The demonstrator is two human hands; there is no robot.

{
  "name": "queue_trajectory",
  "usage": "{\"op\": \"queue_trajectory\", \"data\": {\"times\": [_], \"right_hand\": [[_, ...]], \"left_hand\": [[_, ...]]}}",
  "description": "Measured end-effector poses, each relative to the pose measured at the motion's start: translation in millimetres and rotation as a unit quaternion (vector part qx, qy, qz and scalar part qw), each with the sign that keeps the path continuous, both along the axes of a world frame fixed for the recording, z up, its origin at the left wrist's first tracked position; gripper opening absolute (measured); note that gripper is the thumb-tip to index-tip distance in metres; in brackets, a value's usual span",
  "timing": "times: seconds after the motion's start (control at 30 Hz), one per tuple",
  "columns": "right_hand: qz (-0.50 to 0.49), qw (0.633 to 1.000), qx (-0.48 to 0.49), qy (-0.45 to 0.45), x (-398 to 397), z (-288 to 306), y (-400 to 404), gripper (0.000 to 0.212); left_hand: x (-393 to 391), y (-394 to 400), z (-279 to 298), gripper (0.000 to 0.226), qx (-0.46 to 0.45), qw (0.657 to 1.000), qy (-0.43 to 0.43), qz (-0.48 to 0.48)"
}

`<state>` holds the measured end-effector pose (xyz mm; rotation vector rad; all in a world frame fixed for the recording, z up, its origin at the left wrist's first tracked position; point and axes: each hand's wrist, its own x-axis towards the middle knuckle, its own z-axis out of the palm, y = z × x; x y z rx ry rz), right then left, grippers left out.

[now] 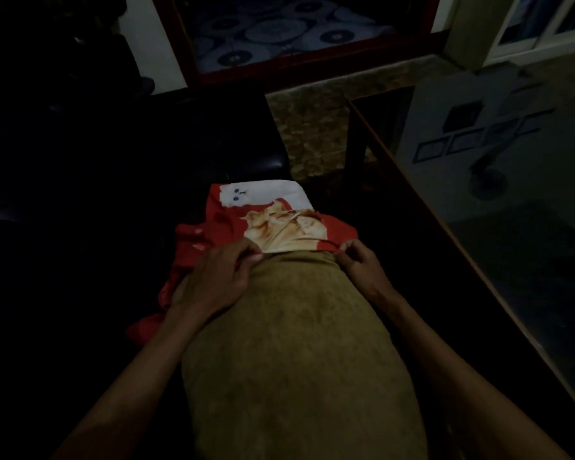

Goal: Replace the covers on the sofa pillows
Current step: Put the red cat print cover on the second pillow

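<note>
The room is dim, and the left half of the view is nearly black; a dark sofa (233, 134) can only just be made out there. A glass-topped table (498, 227) with a wooden edge runs along the right side and is cut off by the frame. Reflections on the glass hide whatever lies beneath it.

A large tan pillow (292, 353) lies lengthwise in front of the person, its near end cut off at the bottom edge. Its far end sits inside the opening of a red cover (226, 217) printed with a white cat and an orange cat. The cover lies crumpled beyond the pillow, and part of it is bunched under the left forearm.

The left hand (213, 280) rests on the pillow's left shoulder, fingers curled and pinching the cover's edge. The right hand (359, 263) pinches the same edge at the pillow's right corner with thumb and fingertips. The remaining fingers are hard to make out.
</note>
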<state>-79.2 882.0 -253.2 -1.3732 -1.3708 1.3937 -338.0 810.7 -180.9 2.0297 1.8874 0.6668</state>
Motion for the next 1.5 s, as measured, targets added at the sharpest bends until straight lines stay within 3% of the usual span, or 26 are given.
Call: {"op": "queue_trajectory", "data": {"times": [0.1, 0.3, 0.47, 0.6, 0.7, 0.8, 0.87, 0.97, 1.07, 1.2, 1.27, 1.4, 1.5], "right_hand": [[0.053, 0.996, 0.058, -0.036, 6, 11, -15, 0.018], [0.049, 0.985, 0.146, -0.075, 5, 22, -32, 0.014], [0.11, 0.95, 0.253, -0.146, -11, 50, -40, 0.023], [0.172, 0.916, 0.286, -0.221, -31, 54, -53, 0.011], [0.18, 0.914, 0.276, -0.236, -22, 55, -56, 0.01], [0.214, 0.897, 0.246, -0.3, -15, 59, -67, 0.026], [0.22, 0.869, 0.231, -0.379, -21, 58, -70, 0.039], [0.208, 0.871, 0.179, -0.408, -40, 65, -66, 0.055], [0.185, 0.859, 0.179, -0.443, -54, 60, -66, 0.054], [0.135, 0.887, 0.15, -0.415, -52, 52, -66, 0.053], [0.141, 0.875, 0.207, -0.415, -56, 53, -69, 0.053], [0.273, 0.823, 0.327, -0.376, -71, 49, -77, 0.036], [0.265, 0.83, 0.309, -0.381, -72, 46, -77, 0.036]], "left_hand": [[-6, -28, 3, 0.013, 0.012, 1.0, -0.019, -0.011], [16, -69, 6, 0.019, 0.048, 0.996, -0.064, -0.045], [22, -81, 7, 0.018, 0.071, 0.993, -0.048, -0.084], [11, -80, 0, 0.015, 0.065, 0.992, -0.029, -0.103], [-22, -83, -20, 0.034, 0.064, 0.997, -0.006, -0.037], [-58, -88, -41, 0.056, 0.047, 0.995, -0.004, 0.089], [-67, -86, -52, 0.05, 0.038, 0.99, -0.033, 0.129], [-65, -81, -50, 0.025, 0.062, 0.977, -0.082, 0.185], [-49, -94, -29, 0.019, 0.123, 0.967, -0.078, 0.211], [-12, -133, -15, 0.018, 0.175, 0.979, -0.04, 0.099], [-16, -137, -29, 0.019, 0.179, 0.981, -0.025, 0.075], [-48, -134, -52, 0.023, 0.153, 0.981, -0.041, 0.112], [-69, -138, -65, 0.036, 0.118, 0.979, -0.024, 0.165]]}}
